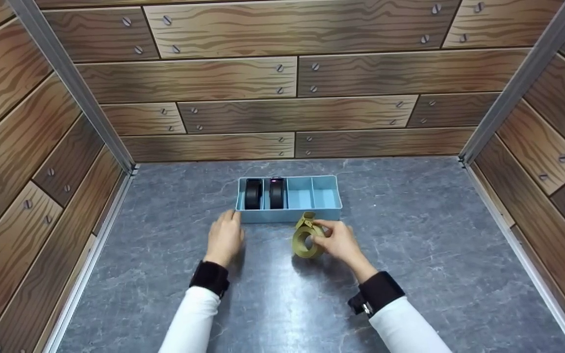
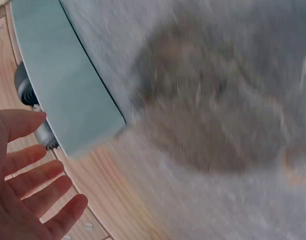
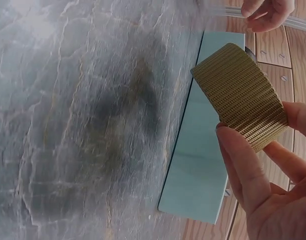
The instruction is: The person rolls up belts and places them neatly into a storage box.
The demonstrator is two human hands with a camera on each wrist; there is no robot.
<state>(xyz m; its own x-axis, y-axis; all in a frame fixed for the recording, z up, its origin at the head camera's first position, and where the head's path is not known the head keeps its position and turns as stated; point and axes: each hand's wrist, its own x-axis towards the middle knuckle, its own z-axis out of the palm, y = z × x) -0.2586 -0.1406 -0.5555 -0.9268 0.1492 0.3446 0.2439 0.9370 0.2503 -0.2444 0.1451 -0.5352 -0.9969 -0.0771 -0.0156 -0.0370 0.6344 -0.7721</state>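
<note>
My right hand pinches a coiled olive-yellow webbing strap between thumb and fingers. The coil overlaps the front of a light blue divided box in the head view, with a loose end sticking up. Seen from the right wrist, the strap shows a ribbed weave. My left hand is at the box's left front corner, and its fingers are spread loosely in the left wrist view, holding nothing. Two black coils stand on edge in the box's two left compartments.
Grey marbled floor lies around the box. Wood-patterned walls close in the back and both sides, with metal strips along the side edges. A black band is around each wrist.
</note>
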